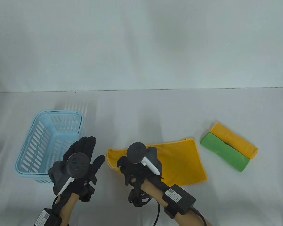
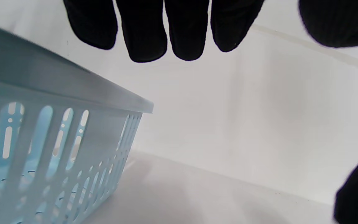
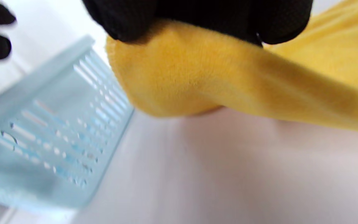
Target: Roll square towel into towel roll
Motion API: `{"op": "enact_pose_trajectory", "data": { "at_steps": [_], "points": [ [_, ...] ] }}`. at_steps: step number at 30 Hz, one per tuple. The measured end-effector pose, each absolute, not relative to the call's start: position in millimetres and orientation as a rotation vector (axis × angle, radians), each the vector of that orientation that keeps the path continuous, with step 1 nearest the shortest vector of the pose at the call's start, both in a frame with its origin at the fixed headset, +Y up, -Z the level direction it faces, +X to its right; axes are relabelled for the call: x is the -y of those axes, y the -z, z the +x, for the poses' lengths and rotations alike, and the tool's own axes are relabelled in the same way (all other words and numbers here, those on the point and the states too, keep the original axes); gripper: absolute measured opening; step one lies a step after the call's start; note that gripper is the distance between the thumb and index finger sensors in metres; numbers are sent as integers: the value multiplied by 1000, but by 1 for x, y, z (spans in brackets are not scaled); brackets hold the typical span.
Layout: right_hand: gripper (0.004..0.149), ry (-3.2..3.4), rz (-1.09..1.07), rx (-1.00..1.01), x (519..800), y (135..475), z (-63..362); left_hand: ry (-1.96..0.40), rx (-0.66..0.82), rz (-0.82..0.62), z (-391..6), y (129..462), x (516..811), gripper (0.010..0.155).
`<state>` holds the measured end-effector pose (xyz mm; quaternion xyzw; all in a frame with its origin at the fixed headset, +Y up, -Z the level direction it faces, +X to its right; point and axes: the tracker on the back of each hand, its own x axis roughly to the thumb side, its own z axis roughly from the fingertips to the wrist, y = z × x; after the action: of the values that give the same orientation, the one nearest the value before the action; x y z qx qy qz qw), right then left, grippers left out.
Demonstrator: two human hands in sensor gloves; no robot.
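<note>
The yellow square towel (image 1: 179, 162) is spread on the table (image 1: 141, 110), extending to the right of the right hand (image 1: 141, 167). Its folded left edge is pinched under the curled fingers (image 3: 197, 15) of that hand. The left hand (image 1: 77, 162) is held flat with fingers spread, gripping nothing, just left of the towel and over the near right corner of the blue basket (image 1: 37, 141). Two rolled towels, green (image 1: 224, 151) and yellow (image 1: 235, 140), lie touching, well right of the right hand.
</note>
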<state>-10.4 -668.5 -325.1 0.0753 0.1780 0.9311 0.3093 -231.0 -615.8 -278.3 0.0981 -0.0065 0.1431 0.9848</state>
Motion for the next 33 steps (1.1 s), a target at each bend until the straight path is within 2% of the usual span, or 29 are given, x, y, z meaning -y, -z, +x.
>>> {"op": "enact_pose_trajectory", "data": {
  "at_steps": [13,25,33],
  "points": [
    [38,-2486,215,-326,610,338,34,-286,69,156,-223,279,618,80],
    [38,-2517,258,-278,578,334,51,-309,203,-41,-205,287,639,78],
    [38,-2519,292,-270,569,328,51,-281,252,-227,-184,300,674,84]
  ]
}}
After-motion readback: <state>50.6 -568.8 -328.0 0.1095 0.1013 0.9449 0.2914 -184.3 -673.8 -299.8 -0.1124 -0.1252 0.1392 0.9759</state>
